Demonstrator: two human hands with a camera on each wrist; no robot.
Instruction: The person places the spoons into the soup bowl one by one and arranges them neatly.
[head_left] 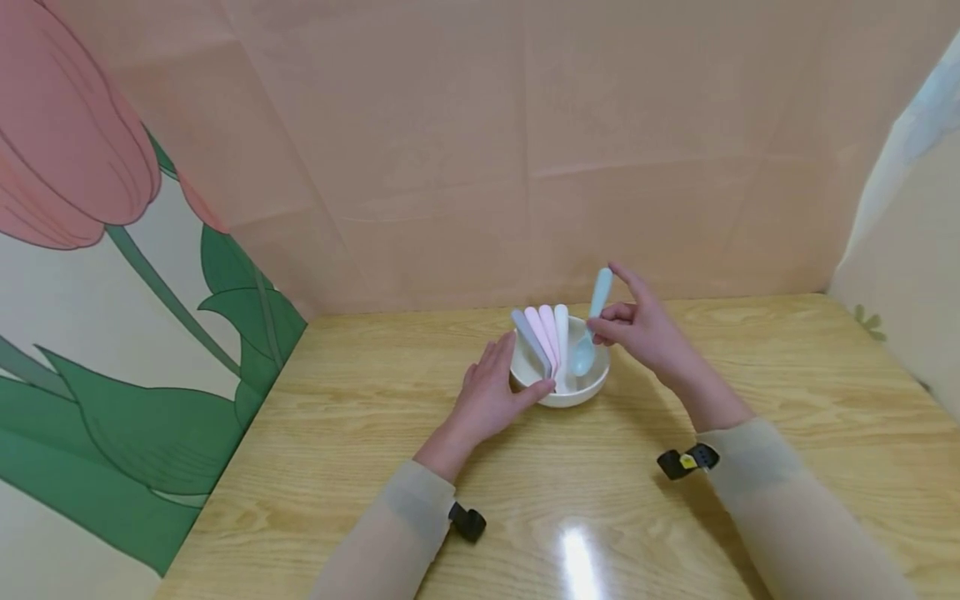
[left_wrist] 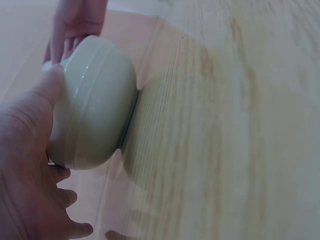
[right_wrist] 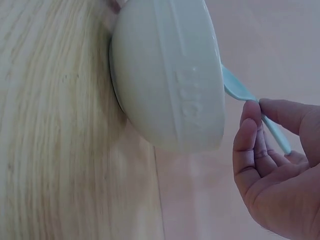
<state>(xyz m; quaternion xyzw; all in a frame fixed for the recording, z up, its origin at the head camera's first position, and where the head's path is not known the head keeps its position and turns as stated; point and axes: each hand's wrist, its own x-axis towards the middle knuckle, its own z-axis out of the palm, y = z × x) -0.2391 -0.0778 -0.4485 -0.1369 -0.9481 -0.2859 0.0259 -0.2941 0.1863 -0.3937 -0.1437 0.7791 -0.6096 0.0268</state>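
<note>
A white bowl sits on the table, and several spoons lean inside it: a grey-blue one, two pink ones and a pale white-blue one. My left hand holds the bowl's left side, thumb at the near rim and fingers around the outer wall. Between thumb and fingertips, my right hand pinches a light blue spoon by its handle. Its scoop end is down inside the bowl's right part, handle tilted up. Raised lettering shows on the bowl wall in the right wrist view.
The wooden table runs back to a plain pinkish cloth backdrop. A tulip-printed panel borders the left side, and a pale panel the right. Each wrist carries a black camera strap.
</note>
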